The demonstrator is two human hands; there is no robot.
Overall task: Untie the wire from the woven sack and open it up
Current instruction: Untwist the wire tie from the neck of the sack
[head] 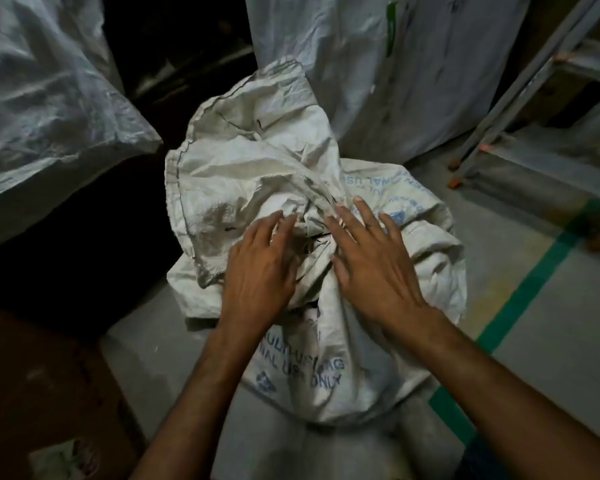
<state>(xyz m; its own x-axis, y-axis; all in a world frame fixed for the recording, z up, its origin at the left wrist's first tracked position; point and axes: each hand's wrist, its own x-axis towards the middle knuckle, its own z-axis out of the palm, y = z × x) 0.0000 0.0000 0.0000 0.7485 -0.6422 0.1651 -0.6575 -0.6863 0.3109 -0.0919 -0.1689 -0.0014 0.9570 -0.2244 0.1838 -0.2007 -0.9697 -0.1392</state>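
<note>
A white woven sack with blue print stands on the floor in the middle of the view, its neck bunched and its loose top flopped back. A thin dark wire shows at the bunched neck between my two hands. My left hand rests on the sack just left of the neck, fingers spread and curled slightly toward the wire. My right hand lies flat on the sack right of the neck, fingers apart. Neither hand is closed on anything that I can see.
Large white sacks stand at the far left and behind at the right. A metal ladder leans at the far right. A green tape line runs across the grey floor. A brown cardboard box sits at the lower left.
</note>
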